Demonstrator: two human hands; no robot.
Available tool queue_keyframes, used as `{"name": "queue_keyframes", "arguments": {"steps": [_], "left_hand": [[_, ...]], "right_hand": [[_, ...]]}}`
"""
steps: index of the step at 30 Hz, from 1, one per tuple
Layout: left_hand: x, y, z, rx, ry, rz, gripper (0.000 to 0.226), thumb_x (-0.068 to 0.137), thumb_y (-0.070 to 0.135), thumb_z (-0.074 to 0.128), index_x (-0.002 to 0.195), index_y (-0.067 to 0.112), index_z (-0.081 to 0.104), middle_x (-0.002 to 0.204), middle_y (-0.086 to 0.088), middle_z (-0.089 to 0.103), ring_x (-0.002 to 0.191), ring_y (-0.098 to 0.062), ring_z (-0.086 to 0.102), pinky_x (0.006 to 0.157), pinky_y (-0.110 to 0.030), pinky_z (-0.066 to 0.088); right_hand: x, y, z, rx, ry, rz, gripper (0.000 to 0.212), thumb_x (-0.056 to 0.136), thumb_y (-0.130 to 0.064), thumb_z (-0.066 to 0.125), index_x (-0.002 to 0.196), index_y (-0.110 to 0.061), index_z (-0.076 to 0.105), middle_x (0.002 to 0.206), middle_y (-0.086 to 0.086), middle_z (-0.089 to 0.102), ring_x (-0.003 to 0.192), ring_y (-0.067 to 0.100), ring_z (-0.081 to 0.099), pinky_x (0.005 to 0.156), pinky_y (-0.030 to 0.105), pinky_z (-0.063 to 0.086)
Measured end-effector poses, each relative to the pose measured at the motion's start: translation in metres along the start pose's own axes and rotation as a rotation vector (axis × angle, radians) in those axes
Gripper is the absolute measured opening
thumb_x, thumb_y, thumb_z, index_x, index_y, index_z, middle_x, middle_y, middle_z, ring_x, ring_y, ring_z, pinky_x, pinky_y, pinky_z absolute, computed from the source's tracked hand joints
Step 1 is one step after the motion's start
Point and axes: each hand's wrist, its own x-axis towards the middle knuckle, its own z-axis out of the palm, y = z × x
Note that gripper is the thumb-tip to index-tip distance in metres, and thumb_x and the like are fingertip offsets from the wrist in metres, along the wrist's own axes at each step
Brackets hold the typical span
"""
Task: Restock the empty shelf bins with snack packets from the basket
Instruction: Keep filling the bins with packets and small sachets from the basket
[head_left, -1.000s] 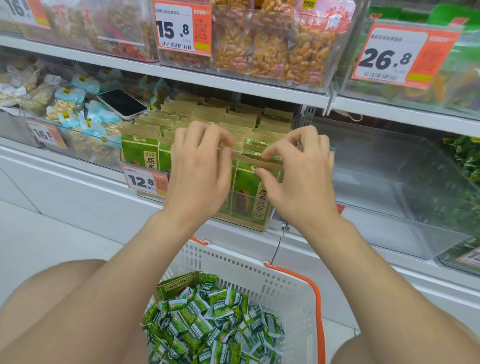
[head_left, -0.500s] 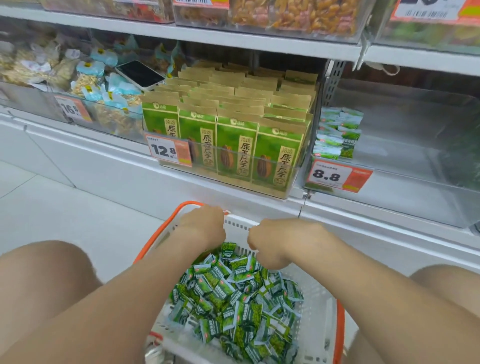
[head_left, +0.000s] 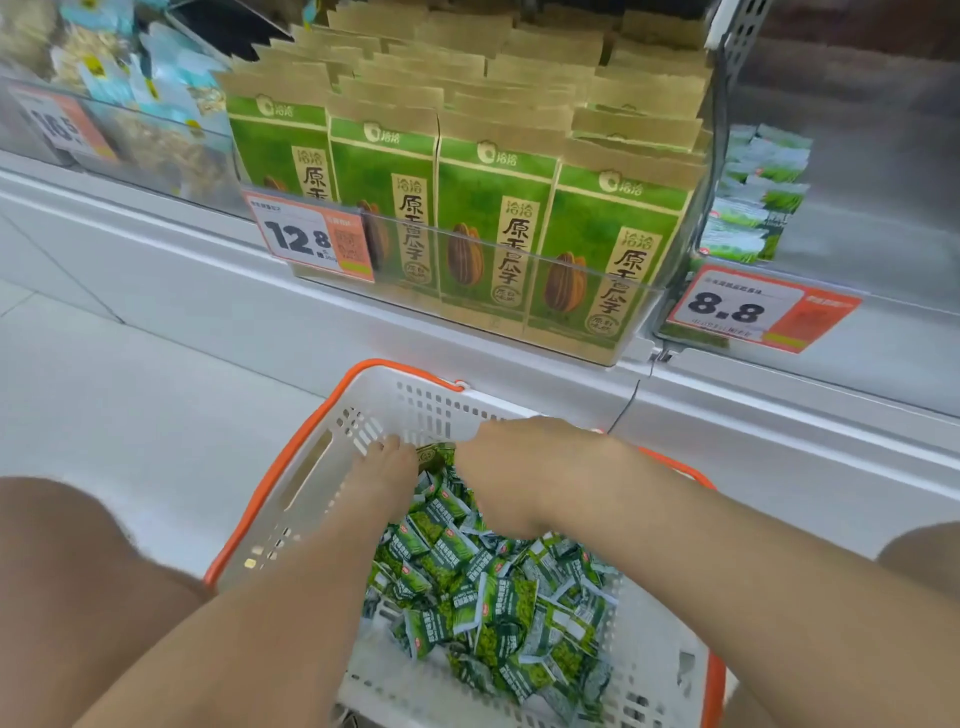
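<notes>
A white basket with an orange rim (head_left: 291, 467) sits on the floor between my knees, holding several small green snack packets (head_left: 493, 597). A larger green bag (head_left: 434, 457) pokes up at the basket's far end. My left hand (head_left: 384, 478) reaches in with straight fingers beside that bag, against the far wall. My right hand (head_left: 519, 473) arches over the packets on the bag's other side, its fingertips hidden. On the shelf above, the clear right-hand bin (head_left: 857, 171) holds only a few small green packets (head_left: 753, 208).
The middle bin is packed with upright green sunflower-seed bags (head_left: 493, 218) behind a 12.8 price tag (head_left: 311, 244). An 8.8 tag (head_left: 753, 312) hangs on the right bin. A bin of pale blue packets (head_left: 130, 93) stands at the left. My knees flank the basket.
My hands left the sunflower-seed bags on the shelf, dropped to the basket and now reach deeper into its far end. My view has tilted down and closer.
</notes>
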Motion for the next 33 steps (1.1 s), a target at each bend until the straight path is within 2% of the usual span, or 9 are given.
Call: {"name": "queue_keyframes", "arguments": {"steps": [2,4,10,15,19,22,26,29,33], "left_hand": [[0.007,0.001,0.012,0.045,-0.047,0.012,0.057,0.093,0.003,0.062,0.147,0.015,0.051,0.165,-0.014,0.021,0.151,-0.040,0.026,0.120,-0.053,0.033],[0.011,0.004,0.021,0.074,-0.071,0.015,0.058,0.094,0.003,0.062,0.149,0.017,0.051,0.166,-0.014,0.021,0.153,-0.043,0.019,0.123,-0.055,0.028],[0.019,0.008,0.014,0.157,0.037,0.015,0.038,0.097,0.010,0.060,0.135,0.016,0.060,0.138,-0.006,0.057,0.140,-0.037,0.040,0.115,-0.048,0.036],[0.012,0.008,0.002,0.134,0.064,0.007,0.027,0.094,0.006,0.066,0.120,0.013,0.063,0.123,-0.004,0.062,0.127,-0.032,0.055,0.111,-0.048,0.041],[-0.007,0.009,-0.015,-0.065,0.191,-0.039,0.023,0.094,0.001,0.066,0.114,0.011,0.066,0.111,-0.006,0.063,0.106,-0.028,0.067,0.092,-0.039,0.055],[-0.028,0.008,-0.039,-0.299,0.272,-0.051,0.020,0.092,-0.001,0.062,0.095,0.017,0.068,0.102,-0.002,0.067,0.095,-0.025,0.067,0.082,-0.036,0.057],[-0.058,0.014,-0.092,-0.344,0.190,0.178,0.031,0.082,-0.003,0.068,0.064,0.022,0.064,0.090,0.002,0.072,0.086,-0.019,0.067,0.074,-0.028,0.051],[-0.084,0.021,-0.138,-0.323,0.048,0.367,0.034,0.076,0.006,0.087,0.062,0.022,0.060,0.070,0.010,0.067,0.072,-0.014,0.064,0.065,-0.025,0.047],[-0.125,0.027,-0.193,-0.445,-0.031,0.571,0.048,0.072,0.011,0.094,0.062,0.023,0.048,0.055,0.011,0.050,0.055,-0.015,0.043,0.061,-0.029,0.037]], "right_hand": [[0.005,-0.001,0.000,0.002,-0.027,-0.002,0.029,0.097,-0.005,0.054,0.074,-0.016,0.041,0.082,0.002,0.045,0.059,0.016,0.044,0.047,0.030,0.035],[0.009,0.000,0.000,-0.001,-0.033,-0.001,0.030,0.097,-0.005,0.054,0.074,-0.017,0.039,0.082,0.002,0.045,0.059,0.016,0.044,0.047,0.030,0.035],[0.013,0.006,-0.006,0.019,-0.024,0.016,0.030,0.098,-0.008,0.053,0.074,-0.019,0.038,0.080,0.001,0.042,0.061,0.016,0.046,0.049,0.028,0.035],[0.002,0.017,-0.014,0.048,0.064,0.039,0.012,0.100,-0.014,0.051,0.088,-0.016,0.054,0.085,0.004,0.049,0.061,0.019,0.051,0.048,0.027,0.035],[-0.012,0.024,-0.015,0.060,0.098,0.056,0.014,0.102,-0.019,0.053,0.092,-0.012,0.059,0.086,0.006,0.052,0.066,0.023,0.055,0.052,0.029,0.039],[-0.025,0.026,-0.015,0.091,0.092,0.081,0.013,0.101,-0.017,0.051,0.092,-0.013,0.059,0.089,0.006,0.050,0.073,0.027,0.058,0.057,0.032,0.043],[-0.049,0.026,-0.019,0.125,0.170,0.105,0.009,0.100,-0.011,0.053,0.107,-0.014,0.057,0.105,0.010,0.055,0.084,0.027,0.060,0.068,0.037,0.054],[-0.067,0.022,-0.020,0.173,0.292,0.177,0.021,0.094,-0.005,0.061,0.095,-0.013,0.041,0.086,0.003,0.040,0.065,0.019,0.044,0.049,0.033,0.034],[-0.082,0.015,-0.022,0.300,0.281,0.138,0.047,0.088,-0.034,0.080,0.115,-0.012,0.049,0.089,-0.005,0.042,0.091,0.020,0.047,0.056,0.029,0.034]]}}
